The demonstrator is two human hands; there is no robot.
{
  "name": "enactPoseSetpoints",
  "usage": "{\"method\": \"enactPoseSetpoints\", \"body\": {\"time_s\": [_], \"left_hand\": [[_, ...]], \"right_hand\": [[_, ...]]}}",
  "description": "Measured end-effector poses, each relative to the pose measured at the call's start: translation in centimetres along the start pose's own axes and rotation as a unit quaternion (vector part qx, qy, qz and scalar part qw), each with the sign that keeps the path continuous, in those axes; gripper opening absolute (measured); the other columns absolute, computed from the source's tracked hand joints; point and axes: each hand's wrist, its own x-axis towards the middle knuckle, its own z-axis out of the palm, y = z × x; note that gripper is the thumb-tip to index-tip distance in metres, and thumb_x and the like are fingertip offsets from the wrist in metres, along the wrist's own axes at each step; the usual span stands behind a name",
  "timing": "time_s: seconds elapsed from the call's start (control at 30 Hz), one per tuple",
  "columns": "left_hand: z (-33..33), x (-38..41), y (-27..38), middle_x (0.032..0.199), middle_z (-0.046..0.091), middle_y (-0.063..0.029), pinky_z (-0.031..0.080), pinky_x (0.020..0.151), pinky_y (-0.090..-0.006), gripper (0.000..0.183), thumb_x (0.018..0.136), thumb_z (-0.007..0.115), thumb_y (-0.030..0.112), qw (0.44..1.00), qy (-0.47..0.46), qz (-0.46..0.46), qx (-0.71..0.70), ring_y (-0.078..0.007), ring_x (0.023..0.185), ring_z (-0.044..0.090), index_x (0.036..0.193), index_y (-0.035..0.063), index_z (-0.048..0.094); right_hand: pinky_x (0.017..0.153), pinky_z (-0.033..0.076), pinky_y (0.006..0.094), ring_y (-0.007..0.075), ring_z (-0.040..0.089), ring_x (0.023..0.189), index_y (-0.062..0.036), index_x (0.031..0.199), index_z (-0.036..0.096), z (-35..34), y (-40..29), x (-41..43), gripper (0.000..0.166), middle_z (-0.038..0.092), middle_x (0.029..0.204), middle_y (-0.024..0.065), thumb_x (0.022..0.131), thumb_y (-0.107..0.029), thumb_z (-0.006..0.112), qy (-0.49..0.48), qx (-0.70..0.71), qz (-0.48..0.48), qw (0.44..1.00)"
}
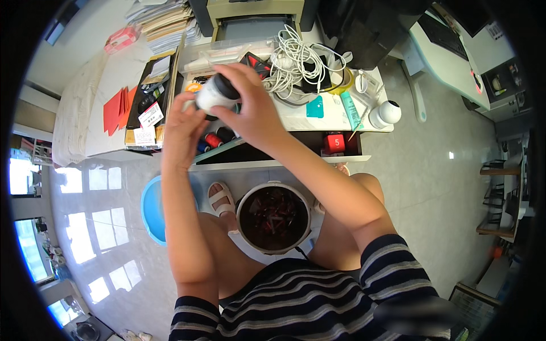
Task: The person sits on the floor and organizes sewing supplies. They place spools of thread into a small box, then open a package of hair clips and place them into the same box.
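Both hands hold a white bottle with a black cap point(214, 97) above the left part of the desk. My right hand point(249, 100) grips it around the cap end, thumb below and fingers above. My left hand point(183, 123) has its fingertips against the bottle's other end, which is tilted to the left. Beneath the hands, a tray holds spools of thread, one of them red point(213, 140), and several dark items. A bundle of white cables point(294, 59) lies right of my right hand. At the desk's right end stands a white bottle with a rounded top point(385, 114).
An open drawer point(281, 164) with a red box point(334, 144) juts out towards me. Between my legs stands a round pot point(274, 218) with dark red contents; a blue basin point(152, 211) is left of it. Red envelopes point(115, 108) and stacked papers point(166, 25) lie left.
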Motion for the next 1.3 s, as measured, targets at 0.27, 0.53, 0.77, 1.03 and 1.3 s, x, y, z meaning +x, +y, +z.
{"method": "enactPoseSetpoints", "body": {"time_s": [0.27,0.53,0.77,1.03,1.3], "left_hand": [[8.2,-1.7,-4.5,0.122,0.065,-0.0102,0.05,0.097,-0.0322,0.06,0.092,0.064,0.001,0.984,-0.14,-0.098,0.056,-0.0184,0.11,0.063,0.144,0.0102,0.038],[11.0,-8.0,-10.3,0.14,0.053,-0.0179,0.046,0.103,-0.0403,0.07,0.102,0.054,0.047,0.958,-0.097,-0.269,-0.028,-0.0256,0.122,0.057,0.15,0.0021,0.032],[5.6,-5.0,-11.5,0.139,0.051,-0.0186,0.046,0.106,-0.0441,0.087,0.091,0.062,0.062,0.904,0.272,-0.186,-0.272,-0.033,0.122,0.056,0.147,0.0021,0.032],[2.9,-4.5,-12.9,0.115,0.05,-0.0115,0.053,0.1,-0.0463,0.038,0.091,0.06,0.012,0.86,0.365,-0.153,-0.322,-0.031,0.102,0.061,0.122,-0.0004,0.042],[4.6,-9.8,-11.3,0.111,0.061,-0.0124,0.048,0.106,-0.0522,0.022,0.092,0.058,0.01,0.859,0.355,-0.154,-0.336,-0.033,0.111,0.061,0.111,0.0022,0.05]], "right_hand": [[0.099,0.044,0.0341,0.0258,0.058,0.112,-0.0098,0.119,0.063,-12.3,1.3,-1.2,0.052,0.061,0.115,0.0089,0.07,-0.008,0.082,-0.094,-0.116,0.088,0.985],[0.092,0.049,0.0397,0.0323,0.06,0.108,-0.0155,0.117,0.061,-18.6,5.9,-4.3,0.053,0.058,0.118,0.0105,0.069,-0.011,0.083,-0.126,-0.304,0.209,0.921],[0.088,0.052,0.0422,0.0328,0.06,0.111,-0.0161,0.118,0.061,-16.8,8.7,-3.9,0.055,0.059,0.12,0.0095,0.069,-0.017,0.085,-0.101,-0.445,0.245,0.855],[0.094,0.05,0.0423,0.0345,0.06,0.115,-0.0126,0.128,0.062,-18.0,10.1,-3.0,0.059,0.06,0.127,0.0159,0.079,-0.04,0.081,-0.123,-0.44,0.23,0.859],[0.099,0.047,0.0407,0.0352,0.057,0.118,-0.0071,0.123,0.065,-18.0,10.2,-1.9,0.047,0.058,0.131,0.0167,0.087,-0.036,0.075,-0.041,-0.36,0.112,0.925]]}}
